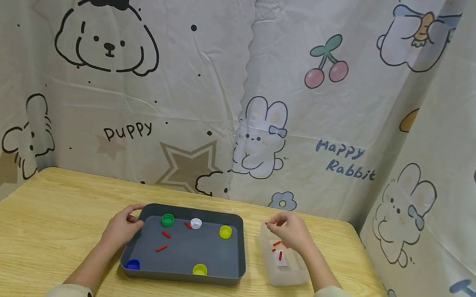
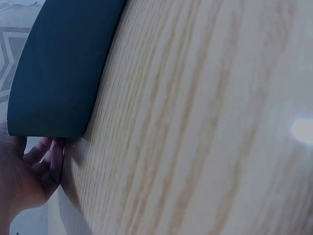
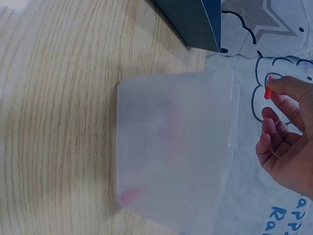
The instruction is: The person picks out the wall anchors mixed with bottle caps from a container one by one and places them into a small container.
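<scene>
At the left end of a grey rectangular tray, my left hand grips the rim, its fingers against the outer wall in the left wrist view. My right hand is raised over the far part of a frosted plastic box. Between its thumb and index finger it pinches a small red stick; the other fingers are loosely curled. More red sticks lie in the box. In the tray, red sticks lie loose, one beside a white cap.
Also in the tray are a green cap, a yellow cap at the far right, another yellow cap near the front and a blue cap in the front left corner. A printed curtain hangs behind the wooden table.
</scene>
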The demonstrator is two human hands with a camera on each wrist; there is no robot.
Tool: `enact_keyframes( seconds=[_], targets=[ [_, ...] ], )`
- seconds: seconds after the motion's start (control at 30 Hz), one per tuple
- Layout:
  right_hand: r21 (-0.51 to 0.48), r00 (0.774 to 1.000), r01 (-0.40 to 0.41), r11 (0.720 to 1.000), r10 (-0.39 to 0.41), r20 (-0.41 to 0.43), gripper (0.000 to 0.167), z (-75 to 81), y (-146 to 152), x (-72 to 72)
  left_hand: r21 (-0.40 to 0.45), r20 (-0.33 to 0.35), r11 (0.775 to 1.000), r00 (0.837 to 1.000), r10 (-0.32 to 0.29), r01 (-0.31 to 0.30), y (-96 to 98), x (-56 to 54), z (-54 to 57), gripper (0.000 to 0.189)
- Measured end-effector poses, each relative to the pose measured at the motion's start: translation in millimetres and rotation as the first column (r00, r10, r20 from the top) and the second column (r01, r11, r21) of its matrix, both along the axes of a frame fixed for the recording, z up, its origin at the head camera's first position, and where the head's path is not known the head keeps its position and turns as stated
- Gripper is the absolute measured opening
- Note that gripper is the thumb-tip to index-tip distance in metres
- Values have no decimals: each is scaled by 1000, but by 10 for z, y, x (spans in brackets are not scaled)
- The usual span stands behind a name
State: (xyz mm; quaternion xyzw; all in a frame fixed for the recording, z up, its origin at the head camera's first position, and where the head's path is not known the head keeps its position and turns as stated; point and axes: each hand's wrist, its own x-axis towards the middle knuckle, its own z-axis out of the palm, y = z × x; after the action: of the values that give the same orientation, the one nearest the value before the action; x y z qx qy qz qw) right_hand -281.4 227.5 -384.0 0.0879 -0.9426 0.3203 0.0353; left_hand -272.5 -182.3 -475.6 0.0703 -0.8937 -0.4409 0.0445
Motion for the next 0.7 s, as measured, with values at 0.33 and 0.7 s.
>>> enact_keyframes(
  seconds=[0.33,0.7],
  targets=[
    [19,1000,21,1000,-20,-9,10,-15,216,25,0,0,1000,1000,-2,2,-12,2,1,48],
    [25,997,70,997,-71,16,12,-70,445,55,-1,0,1000,1000,-4,4,-2,-1,-16,49]
  ],
)
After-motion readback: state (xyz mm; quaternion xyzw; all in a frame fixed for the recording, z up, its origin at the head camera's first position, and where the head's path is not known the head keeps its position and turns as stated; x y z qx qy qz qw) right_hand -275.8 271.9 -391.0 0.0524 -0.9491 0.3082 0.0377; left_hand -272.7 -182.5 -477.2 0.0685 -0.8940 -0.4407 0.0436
